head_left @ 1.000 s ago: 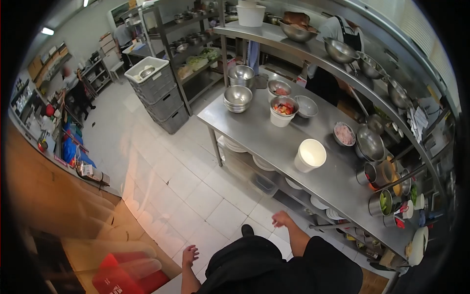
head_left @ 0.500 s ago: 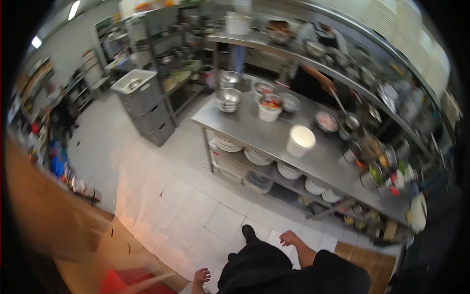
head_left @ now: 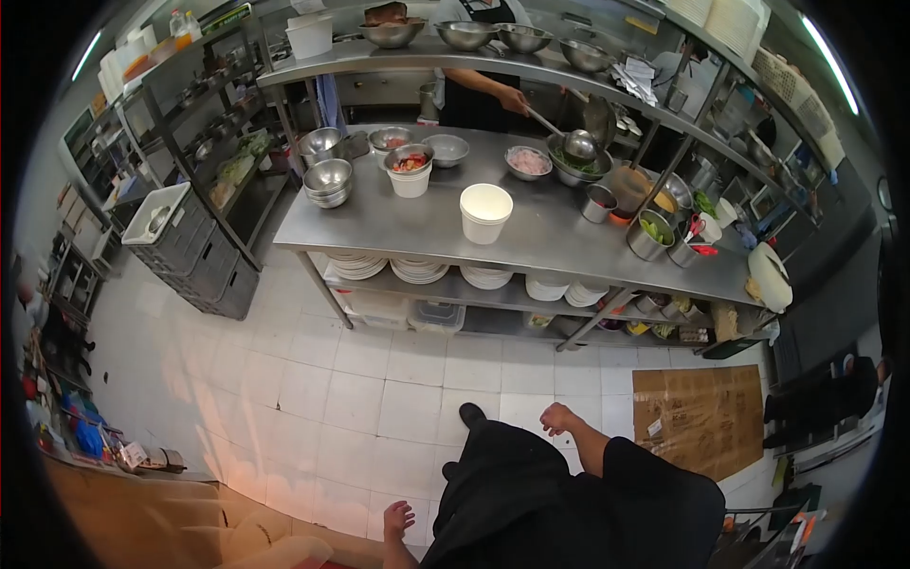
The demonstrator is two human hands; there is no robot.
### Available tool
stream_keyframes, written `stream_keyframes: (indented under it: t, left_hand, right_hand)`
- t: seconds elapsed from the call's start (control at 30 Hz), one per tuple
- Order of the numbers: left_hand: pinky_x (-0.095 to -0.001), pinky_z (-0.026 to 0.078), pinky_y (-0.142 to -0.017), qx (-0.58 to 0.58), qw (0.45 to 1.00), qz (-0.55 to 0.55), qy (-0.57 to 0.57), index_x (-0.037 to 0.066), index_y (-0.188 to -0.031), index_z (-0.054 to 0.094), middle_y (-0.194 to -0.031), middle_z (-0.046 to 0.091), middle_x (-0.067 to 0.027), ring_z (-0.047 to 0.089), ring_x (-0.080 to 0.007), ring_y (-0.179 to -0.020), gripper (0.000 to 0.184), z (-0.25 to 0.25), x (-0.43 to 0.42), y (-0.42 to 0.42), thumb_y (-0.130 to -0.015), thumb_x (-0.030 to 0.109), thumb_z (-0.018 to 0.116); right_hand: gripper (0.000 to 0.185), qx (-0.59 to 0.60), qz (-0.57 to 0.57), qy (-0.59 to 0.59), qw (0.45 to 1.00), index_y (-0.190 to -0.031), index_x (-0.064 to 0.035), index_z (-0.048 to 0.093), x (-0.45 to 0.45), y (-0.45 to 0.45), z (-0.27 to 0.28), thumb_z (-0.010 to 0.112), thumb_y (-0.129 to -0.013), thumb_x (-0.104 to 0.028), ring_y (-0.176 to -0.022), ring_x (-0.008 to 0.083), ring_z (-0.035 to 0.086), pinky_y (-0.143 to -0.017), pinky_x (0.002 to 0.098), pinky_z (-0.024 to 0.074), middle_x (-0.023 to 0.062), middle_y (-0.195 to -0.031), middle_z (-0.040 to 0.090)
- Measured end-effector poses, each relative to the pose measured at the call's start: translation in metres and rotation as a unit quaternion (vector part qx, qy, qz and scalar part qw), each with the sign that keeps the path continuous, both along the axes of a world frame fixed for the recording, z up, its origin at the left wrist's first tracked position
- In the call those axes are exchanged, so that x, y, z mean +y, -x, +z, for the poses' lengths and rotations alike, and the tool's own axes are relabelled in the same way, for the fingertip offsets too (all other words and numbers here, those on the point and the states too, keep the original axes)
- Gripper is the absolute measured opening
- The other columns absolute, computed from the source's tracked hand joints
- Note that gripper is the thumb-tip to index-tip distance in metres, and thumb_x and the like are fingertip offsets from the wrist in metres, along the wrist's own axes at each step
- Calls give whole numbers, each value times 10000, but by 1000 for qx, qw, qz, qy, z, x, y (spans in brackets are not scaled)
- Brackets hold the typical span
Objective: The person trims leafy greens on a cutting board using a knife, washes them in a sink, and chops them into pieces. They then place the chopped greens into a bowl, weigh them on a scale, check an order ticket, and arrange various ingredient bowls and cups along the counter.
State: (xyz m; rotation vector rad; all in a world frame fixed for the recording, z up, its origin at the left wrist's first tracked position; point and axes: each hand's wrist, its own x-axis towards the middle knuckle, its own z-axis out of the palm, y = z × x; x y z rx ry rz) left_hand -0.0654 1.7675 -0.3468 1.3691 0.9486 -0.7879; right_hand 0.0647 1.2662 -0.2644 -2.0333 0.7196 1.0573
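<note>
Below the steel table (head_left: 379,223), my left hand (head_left: 399,519) hangs over the tiled floor with its fingers loosely apart and nothing in it. My right hand (head_left: 559,419) is out to the right of my body, fingers curled inward; whether it holds something small cannot be made out. Neither hand touches the table. A white tub (head_left: 485,214) stands near the table's front edge. Behind it are a bowl of pink food (head_left: 529,163), and a white container topped by a bowl of red pieces (head_left: 410,165).
Across the table, a co-worker's hand (head_left: 513,100) holds a ladle (head_left: 578,144) over a bowl of greens. Grey crates (head_left: 194,251) are stacked at the left. Flattened cardboard (head_left: 697,417) lies on the floor at the right. Another person (head_left: 825,398) is at the far right.
The view has swung to the right, so the table now lies straight ahead and the cardboard shows fully. The co-worker's arm with the ladle has come into view over the table. My hands remain low.
</note>
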Motion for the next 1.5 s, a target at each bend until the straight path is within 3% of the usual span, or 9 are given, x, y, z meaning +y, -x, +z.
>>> stream_keyframes:
  t: [0.27,0.47,0.73,0.8,0.93,1.03,1.2,1.37,1.5]
  left_hand:
    - [-377,523,-701,-7,998,-56,-20,72,-1180,510,-972,609,-58,612,-211,-829,314,14,-2,-75,-876,152,516]
    - [-342,508,-602,0,999,-24,-35,86,-1102,583,-887,622,-52,606,-174,-718,281,29,-20,-129,-823,126,588]
    - [-351,517,-611,-42,990,-82,-107,62,-1057,639,-864,670,-88,645,-218,-761,309,28,-67,-240,-788,212,625]
    - [-390,503,-761,-254,896,-248,-267,63,-1044,646,-883,668,-175,647,-319,-850,353,32,-69,-290,-788,304,607]
    - [-376,496,-633,-364,859,-221,-283,24,-993,644,-764,650,-175,643,-306,-696,214,126,-91,-448,-857,155,544]
    - [-338,484,-616,-502,803,-177,-266,2,-1002,635,-750,640,-162,621,-255,-647,194,221,-101,-572,-871,90,523]
    - [-403,456,-828,-701,601,-180,-340,27,-1001,627,-950,637,-163,588,-339,-930,216,303,-71,-767,-787,31,595]
    - [-431,487,-742,-696,405,-195,-560,36,-843,619,-867,619,-183,597,-343,-887,134,305,-36,-974,-717,53,575]
    - [-446,520,-748,-511,494,-225,-667,64,-892,609,-856,632,-172,632,-360,-801,174,260,4,-1067,-768,182,578]
  right_hand:
    - [217,10,-75,-61,995,-857,32,647,1,-26,-6,502,-809,-122,-591,215,678,-453,323,525,125,-811,696]
    - [168,-362,-112,-69,923,-939,2,640,-22,-187,2,531,-819,-40,-512,175,612,-403,292,463,96,-663,629]
    - [332,-587,-124,172,782,-1016,-14,584,-31,-410,210,694,-782,-221,-639,248,585,-635,381,474,112,-762,632]
    - [481,-630,-103,245,730,-1139,-27,565,-45,-442,209,722,-753,-267,-723,288,609,-710,407,479,143,-820,639]
    - [512,-595,-29,283,752,-1206,-25,541,-54,-472,182,688,-749,-203,-793,339,628,-765,419,479,177,-840,646]
    - [426,-468,-53,182,863,-1135,-9,582,-52,-471,185,632,-726,-121,-844,354,638,-785,410,484,191,-863,656]
    - [294,-489,-160,254,819,-975,6,647,-109,-433,164,568,-697,-46,-785,325,648,-743,403,497,177,-811,662]
    - [366,-327,-370,271,826,-1109,40,593,-115,-386,193,602,-834,-200,-571,235,623,-567,337,503,178,-814,655]
    - [476,-373,-474,351,716,-1223,36,514,-93,-342,194,623,-863,-257,-530,205,599,-460,312,488,173,-847,646]
